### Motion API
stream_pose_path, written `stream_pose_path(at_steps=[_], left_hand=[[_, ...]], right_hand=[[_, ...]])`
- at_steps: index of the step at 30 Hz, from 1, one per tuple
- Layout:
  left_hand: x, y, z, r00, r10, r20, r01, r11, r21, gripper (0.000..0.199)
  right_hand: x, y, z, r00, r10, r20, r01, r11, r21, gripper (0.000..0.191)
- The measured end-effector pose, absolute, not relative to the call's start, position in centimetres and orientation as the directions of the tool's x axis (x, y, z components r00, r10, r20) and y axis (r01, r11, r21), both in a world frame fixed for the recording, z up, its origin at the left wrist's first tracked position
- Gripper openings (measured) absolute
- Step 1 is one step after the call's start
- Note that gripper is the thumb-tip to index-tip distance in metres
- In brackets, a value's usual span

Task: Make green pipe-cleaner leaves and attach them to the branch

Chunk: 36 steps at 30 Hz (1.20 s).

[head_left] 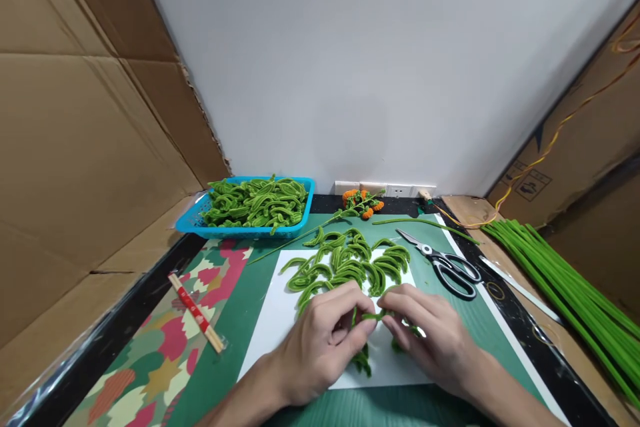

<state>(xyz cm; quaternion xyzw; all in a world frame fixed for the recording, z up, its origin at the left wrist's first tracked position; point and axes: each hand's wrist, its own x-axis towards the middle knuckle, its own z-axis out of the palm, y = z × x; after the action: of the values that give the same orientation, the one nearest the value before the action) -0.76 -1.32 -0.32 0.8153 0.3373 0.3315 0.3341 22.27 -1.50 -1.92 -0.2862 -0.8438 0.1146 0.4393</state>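
Over the lower part of a white sheet (267, 310), my left hand (330, 337) pinches one side of a green fuzzy piece (371, 316). The fingers of my right hand (430, 333) close on its other side, and the two hands nearly touch. Parts of the piece are hidden behind the fingers, with green ends hanging below. Just beyond the hands, many curved green fuzzy pieces (350, 260) lie spread on the sheet.
A blue basket (245, 232) of green pieces stands back left. Orange flowers (367, 203) lie near the wall. Scissors (443, 263) and long green stems (565, 300) are on the right. Wrapped chopsticks (197, 312) lie on the left. Cardboard flanks both sides.
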Motion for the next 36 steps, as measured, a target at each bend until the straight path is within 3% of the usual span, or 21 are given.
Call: stream_pose_path(at_steps=[3,5,7,8,9,11,13,15,17,19,21,23,25,27,36], left_hand=[[-0.4,-1.7,0.2,0.544,0.821,0.173,0.26,-0.361,0.896,0.02],[-0.2,-1.8,0.3,0.544,0.827,0.14,0.253,-0.321,0.913,0.022],[-0.1,-1.7,0.2,0.531,0.822,0.206,0.285,-0.402,0.87,0.018],[-0.1,-1.6,0.1,0.529,0.801,0.281,0.318,-0.494,0.809,0.016],[-0.2,-1.4,-0.1,0.544,0.754,0.369,0.359,-0.607,0.709,0.014],[-0.4,-0.9,-0.5,0.632,0.571,0.524,0.425,-0.821,0.381,0.018],[-0.5,-0.5,-0.8,0.737,0.37,0.566,0.438,-0.899,0.016,0.023],[-0.4,-0.4,-1.0,0.774,0.3,0.558,0.448,-0.882,-0.148,0.024],[-0.3,-0.6,-1.0,0.722,0.398,0.566,0.495,-0.868,-0.021,0.021],[-0.1,-1.0,-0.7,0.618,0.592,0.517,0.503,-0.803,0.319,0.015],[-0.1,-1.4,-0.3,0.541,0.753,0.375,0.417,-0.627,0.658,0.011],[-0.1,-1.6,0.2,0.522,0.82,0.236,0.299,-0.435,0.849,0.015],[-0.1,-1.6,0.5,0.52,0.841,0.151,0.22,-0.302,0.928,0.02],[-0.2,-1.5,0.6,0.528,0.842,0.114,0.201,-0.254,0.946,0.021],[-0.7,-1.1,1.0,0.613,0.79,-0.014,0.317,-0.231,0.92,0.015]], right_hand=[[22.4,-1.5,-2.3,-0.487,0.462,0.742,0.414,0.869,-0.269,0.014],[22.2,-1.7,-2.3,-0.462,0.425,0.778,0.419,0.878,-0.231,0.014],[21.7,-1.9,-2.3,-0.391,0.504,0.77,0.412,0.844,-0.344,0.018],[21.5,-2.0,-2.3,-0.344,0.613,0.711,0.396,0.781,-0.482,0.021],[21.2,-2.0,-2.3,-0.3,0.747,0.593,0.359,0.664,-0.656,0.028],[20.9,-1.7,-2.4,-0.29,0.937,0.197,0.209,0.263,-0.942,0.045],[20.9,-1.2,-2.6,-0.393,0.907,-0.15,0.063,-0.136,-0.989,0.057],[21.2,-0.8,-2.7,-0.465,0.85,-0.249,0.025,-0.269,-0.963,0.061],[21.6,-0.8,-2.5,-0.427,0.888,-0.172,0.092,-0.146,-0.985,0.056],[22.0,-1.2,-2.1,-0.377,0.925,0.033,0.215,0.122,-0.969,0.045],[22.4,-1.6,-1.7,-0.404,0.864,0.3,0.303,0.436,-0.847,0.03],[22.6,-1.8,-1.5,-0.457,0.704,0.543,0.339,0.703,-0.625,0.016],[22.8,-1.7,-1.6,-0.49,0.543,0.682,0.368,0.838,-0.403,0.012],[22.8,-1.4,-1.8,-0.509,0.479,0.716,0.406,0.866,-0.291,0.015],[23.1,-1.3,-2.1,-0.588,0.462,0.664,0.33,0.887,-0.324,0.011]])
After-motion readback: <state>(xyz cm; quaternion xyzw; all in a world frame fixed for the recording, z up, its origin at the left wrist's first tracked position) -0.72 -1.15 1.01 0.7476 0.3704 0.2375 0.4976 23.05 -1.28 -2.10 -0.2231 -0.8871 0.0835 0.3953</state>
